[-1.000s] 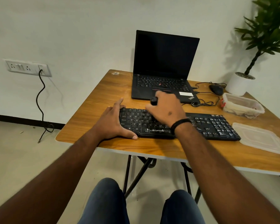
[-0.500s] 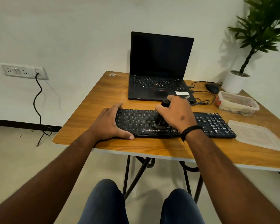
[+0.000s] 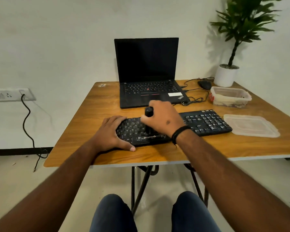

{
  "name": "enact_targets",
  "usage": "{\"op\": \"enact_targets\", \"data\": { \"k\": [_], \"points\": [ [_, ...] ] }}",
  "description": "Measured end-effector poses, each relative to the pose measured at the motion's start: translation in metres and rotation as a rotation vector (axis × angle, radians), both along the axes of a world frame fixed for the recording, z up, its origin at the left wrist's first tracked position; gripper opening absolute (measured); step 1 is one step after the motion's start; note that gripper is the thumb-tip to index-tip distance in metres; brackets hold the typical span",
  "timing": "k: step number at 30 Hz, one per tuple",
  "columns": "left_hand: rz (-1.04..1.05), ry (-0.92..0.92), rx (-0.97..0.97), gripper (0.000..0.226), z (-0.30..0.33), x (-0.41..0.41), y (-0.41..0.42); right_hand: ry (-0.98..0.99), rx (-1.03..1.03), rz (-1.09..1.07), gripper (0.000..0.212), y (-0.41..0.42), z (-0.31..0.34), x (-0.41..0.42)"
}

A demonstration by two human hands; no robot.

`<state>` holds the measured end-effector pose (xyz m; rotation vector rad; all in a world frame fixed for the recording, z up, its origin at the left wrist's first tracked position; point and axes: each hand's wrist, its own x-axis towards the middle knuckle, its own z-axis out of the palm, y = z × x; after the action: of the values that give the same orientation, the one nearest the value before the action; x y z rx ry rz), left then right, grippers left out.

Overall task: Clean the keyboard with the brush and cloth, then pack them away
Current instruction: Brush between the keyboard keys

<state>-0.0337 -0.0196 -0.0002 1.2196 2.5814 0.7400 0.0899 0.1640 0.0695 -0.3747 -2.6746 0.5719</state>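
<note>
At the centre of the frame a long black plastic keyboard (image 3: 206,122) lies across the near half of the wooden tabletop (image 3: 97,108), just in front of the open black laptop (image 3: 147,72). The left hand (image 3: 110,133) rests flat on the keyboard's left end, fingers fairly straight and thumb stretched along its near edge, steadying it rather than grasping. The right hand (image 3: 162,117) is clenched around a short black cylindrical brush (image 3: 148,111), whose round cap pokes out above the fist; the handle points down toward the middle keys.

The brush looks light and rigid in the handle, with presumably soft bristles, so a fist grip high on the handle suits sweeping strokes. The keyboard is stiff, light and likely to slide on the smooth wood, which is why pinning one end makes sense; its keycaps could pop off under hard scrubbing.

The bristles are hidden behind the right hand and blurred, so contact with the keys cannot be confirmed. At right of the frame a clear plastic container (image 3: 230,97) holds something pale, possibly the cloth, though that is hard to make out. Its flat translucent lid (image 3: 251,125) lies separately, nearer the table's edge, just right of the keyboard.
</note>
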Motion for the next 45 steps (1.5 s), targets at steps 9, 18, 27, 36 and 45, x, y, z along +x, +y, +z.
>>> {"op": "enact_targets", "data": {
  "k": [9,18,27,36,45],
  "points": [
    [-0.013,-0.010,0.051,0.143,-0.001,-0.005,0.001,0.098,-0.122,0.061,0.029,-0.036,-0.009,-0.003],
    [-0.007,-0.028,0.078,0.148,-0.004,-0.005,-0.002,-0.055,-0.009,-0.075,0.023,0.005,-0.003,0.015],
    [-0.033,0.031,0.098,0.130,-0.006,-0.010,0.000,0.180,-0.060,0.087,0.023,-0.057,-0.024,0.009],
    [-0.002,-0.019,0.077,0.142,-0.006,-0.007,-0.002,0.011,-0.056,-0.155,0.025,0.010,-0.008,0.021],
    [0.012,-0.003,0.047,0.145,-0.004,-0.008,0.000,0.103,-0.314,0.324,0.032,-0.042,-0.019,0.010]
  ]
}}
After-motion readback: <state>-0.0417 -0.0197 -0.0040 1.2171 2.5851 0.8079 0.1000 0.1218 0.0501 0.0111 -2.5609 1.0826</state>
